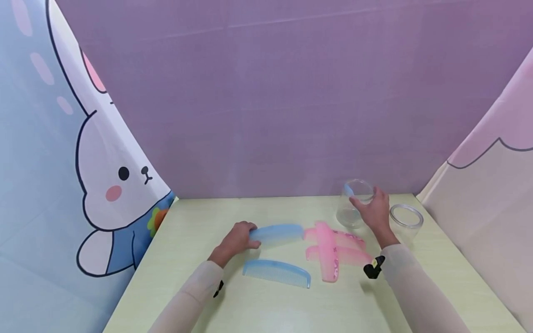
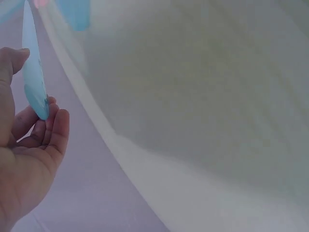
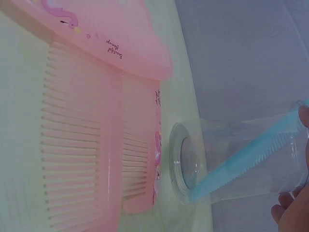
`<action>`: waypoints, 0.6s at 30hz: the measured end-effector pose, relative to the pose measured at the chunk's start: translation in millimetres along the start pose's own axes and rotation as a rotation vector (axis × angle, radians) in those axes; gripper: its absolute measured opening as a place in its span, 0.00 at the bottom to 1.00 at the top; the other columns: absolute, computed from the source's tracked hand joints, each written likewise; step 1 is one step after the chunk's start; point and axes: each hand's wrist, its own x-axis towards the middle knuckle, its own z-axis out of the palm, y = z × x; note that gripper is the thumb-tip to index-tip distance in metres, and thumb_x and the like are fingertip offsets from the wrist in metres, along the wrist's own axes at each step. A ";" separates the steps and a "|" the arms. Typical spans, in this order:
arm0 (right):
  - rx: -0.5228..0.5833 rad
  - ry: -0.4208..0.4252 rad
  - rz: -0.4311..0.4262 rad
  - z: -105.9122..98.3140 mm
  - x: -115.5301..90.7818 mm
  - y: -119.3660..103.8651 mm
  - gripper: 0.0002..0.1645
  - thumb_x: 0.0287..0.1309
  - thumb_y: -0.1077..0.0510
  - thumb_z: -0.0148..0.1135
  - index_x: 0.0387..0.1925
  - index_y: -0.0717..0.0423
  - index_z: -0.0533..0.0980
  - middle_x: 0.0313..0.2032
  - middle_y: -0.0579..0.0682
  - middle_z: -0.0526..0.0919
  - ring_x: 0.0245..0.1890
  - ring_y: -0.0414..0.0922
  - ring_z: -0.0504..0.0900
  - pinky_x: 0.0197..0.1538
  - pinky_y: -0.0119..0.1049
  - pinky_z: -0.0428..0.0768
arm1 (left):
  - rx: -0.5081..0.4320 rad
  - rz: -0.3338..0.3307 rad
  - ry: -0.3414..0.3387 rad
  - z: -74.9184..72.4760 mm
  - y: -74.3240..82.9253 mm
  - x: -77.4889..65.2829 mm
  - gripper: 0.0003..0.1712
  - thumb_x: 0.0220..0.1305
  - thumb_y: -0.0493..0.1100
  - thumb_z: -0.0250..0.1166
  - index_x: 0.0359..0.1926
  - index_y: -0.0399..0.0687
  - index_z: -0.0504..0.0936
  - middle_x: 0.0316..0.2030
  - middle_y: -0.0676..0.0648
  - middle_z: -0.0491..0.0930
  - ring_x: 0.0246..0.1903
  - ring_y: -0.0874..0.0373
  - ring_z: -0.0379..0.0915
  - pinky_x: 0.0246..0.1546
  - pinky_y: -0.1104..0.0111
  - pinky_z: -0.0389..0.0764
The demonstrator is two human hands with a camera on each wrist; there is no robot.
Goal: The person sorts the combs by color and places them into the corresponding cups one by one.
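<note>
A light-blue comb [image 1: 280, 232] is pinched at its left end between the thumb and fingers of my left hand [image 1: 238, 238]; the left wrist view shows that comb [image 2: 34, 67] edge-on. At the back right, my right hand [image 1: 376, 213] grips a clear jar [image 1: 349, 218] near its rim. Inside the jar, another blue comb [image 3: 246, 154] leans diagonally. A third blue comb [image 1: 276, 272] lies in front of the left hand. Pink combs lie between the hands, one pink comb [image 1: 327, 252] crossing over two others.
A second clear jar [image 1: 405, 217] with a silvery rim stands right of my right hand, partly behind the wrist. The pale table [image 1: 266, 312] meets a purple backdrop [image 1: 266, 115] at its back edge. Printed cloths hang on both sides, a rabbit [image 1: 108, 194] on the left one.
</note>
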 end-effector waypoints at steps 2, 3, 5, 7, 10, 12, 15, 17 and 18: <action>-0.001 0.002 0.000 0.2 0.1 0.5 0.61 0.61 0.39 0.68 0.78 0.69 0.47 0.73 0.73 0.54 0.72 0.69 0.59 0.73 0.64 0.62 | -0.006 0.019 0.022 -1.8 1.2 2.7 0.28 0.55 0.46 0.75 0.53 0.32 0.83 0.49 0.37 0.85 0.48 0.45 0.82 0.51 0.54 0.83; -0.002 0.003 -0.001 0.2 0.1 0.6 0.61 0.61 0.40 0.68 0.78 0.70 0.47 0.73 0.73 0.54 0.72 0.69 0.59 0.73 0.64 0.62 | -0.008 0.028 0.033 -2.7 2.1 4.2 0.28 0.55 0.46 0.76 0.52 0.32 0.84 0.48 0.37 0.85 0.47 0.45 0.82 0.51 0.54 0.83; -0.003 0.004 -0.002 0.3 0.1 0.8 0.61 0.61 0.40 0.68 0.78 0.70 0.48 0.73 0.74 0.54 0.72 0.69 0.59 0.73 0.63 0.62 | -0.015 0.027 0.047 -4.8 5.3 7.4 0.28 0.55 0.47 0.76 0.52 0.33 0.84 0.48 0.38 0.86 0.47 0.47 0.82 0.50 0.55 0.83; -0.002 0.004 -0.001 0.0 0.2 0.8 0.61 0.61 0.40 0.69 0.77 0.70 0.48 0.73 0.74 0.55 0.72 0.70 0.59 0.73 0.63 0.62 | -0.023 0.020 0.055 -6.6 9.3 10.7 0.28 0.55 0.47 0.76 0.52 0.34 0.84 0.47 0.39 0.86 0.45 0.49 0.81 0.50 0.56 0.83; 0.002 0.003 -0.002 -0.2 0.1 0.7 0.62 0.61 0.40 0.69 0.77 0.70 0.48 0.73 0.74 0.55 0.72 0.70 0.59 0.73 0.63 0.62 | -0.025 0.023 0.074 -9.6 15.7 15.7 0.27 0.56 0.48 0.76 0.53 0.35 0.84 0.47 0.39 0.86 0.44 0.50 0.81 0.49 0.56 0.83; 0.009 0.003 -0.002 -0.1 0.2 0.5 0.62 0.61 0.40 0.69 0.78 0.70 0.48 0.73 0.74 0.55 0.72 0.70 0.59 0.73 0.63 0.62 | -0.015 0.034 0.084 -11.3 19.6 19.0 0.27 0.57 0.48 0.76 0.53 0.36 0.84 0.47 0.40 0.86 0.44 0.50 0.81 0.48 0.57 0.83; 0.013 0.002 -0.004 -0.4 0.0 0.2 0.62 0.61 0.40 0.69 0.78 0.71 0.48 0.73 0.74 0.54 0.72 0.70 0.59 0.73 0.64 0.62 | -0.001 0.058 0.096 -13.4 25.5 23.4 0.27 0.57 0.49 0.76 0.53 0.36 0.84 0.47 0.40 0.86 0.44 0.50 0.82 0.48 0.57 0.83; 0.015 0.001 -0.003 -0.2 0.0 0.3 0.62 0.61 0.40 0.69 0.78 0.70 0.47 0.73 0.74 0.54 0.72 0.70 0.59 0.73 0.64 0.62 | 0.005 0.067 0.096 -14.3 30.0 25.3 0.27 0.57 0.49 0.75 0.53 0.36 0.84 0.47 0.40 0.86 0.44 0.50 0.82 0.48 0.57 0.84; 0.013 0.001 -0.003 0.0 0.2 0.5 0.62 0.61 0.40 0.69 0.78 0.70 0.47 0.73 0.74 0.54 0.72 0.70 0.59 0.73 0.64 0.62 | -0.001 0.068 0.095 -14.6 32.4 26.3 0.27 0.58 0.49 0.75 0.53 0.36 0.84 0.47 0.40 0.86 0.44 0.50 0.82 0.48 0.57 0.84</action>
